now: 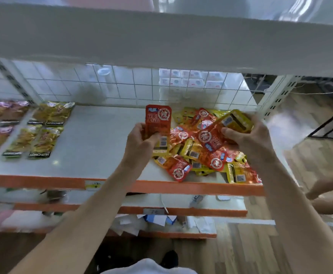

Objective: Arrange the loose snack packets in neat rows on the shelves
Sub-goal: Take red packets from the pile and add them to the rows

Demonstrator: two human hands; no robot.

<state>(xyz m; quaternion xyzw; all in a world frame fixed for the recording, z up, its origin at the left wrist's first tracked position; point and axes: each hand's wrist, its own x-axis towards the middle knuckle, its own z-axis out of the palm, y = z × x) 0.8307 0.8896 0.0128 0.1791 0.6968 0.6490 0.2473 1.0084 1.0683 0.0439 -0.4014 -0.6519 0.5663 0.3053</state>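
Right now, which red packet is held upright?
The red packet in the left hand, upright beside the heap; the right hand grips tilted packets, the others lie in the heap.

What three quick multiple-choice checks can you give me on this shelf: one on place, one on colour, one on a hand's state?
1. Where does the loose pile lie?
A. Right part of the shelf
B. Left part of the shelf
C. On the floor

2. What colour is the shelf's front edge?
A. Blue
B. Orange
C. Green

3. What is the left hand doing?
A. Hanging open and empty
B. Gripping a red packet
C. Pressing flat on the shelf

Answers:
1 A: the pile sits at the right, and the neat rows are at the left.
2 B: the front edge shows orange.
3 B: its fingers curl round the red packet, held upright above the shelf. The right hand grips packets too.
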